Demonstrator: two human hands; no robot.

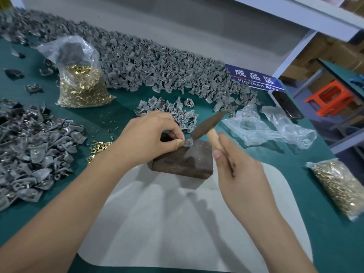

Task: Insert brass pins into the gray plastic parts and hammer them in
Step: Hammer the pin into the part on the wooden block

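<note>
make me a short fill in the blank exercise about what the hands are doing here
1. The left hand pinches a small gray plastic part on top of the dark ____ block.
2. The right hand holds a wooden-handled ____.
3. The open clear bag behind the left hand holds ____ pins.

Missing words: metal; hammer; brass

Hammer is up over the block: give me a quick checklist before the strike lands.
1. Gray part seated on the dark block: ok.
2. Left hand pinching the part steady: ok.
3. Left fingertips clear of the strike spot: not ok, they sit right beside it.
4. Right hand gripping the hammer handle: ok.
5. Brass pin upright in the part: cannot tell, blurred.
6. Block resting flat on the gray mat: ok.
</note>
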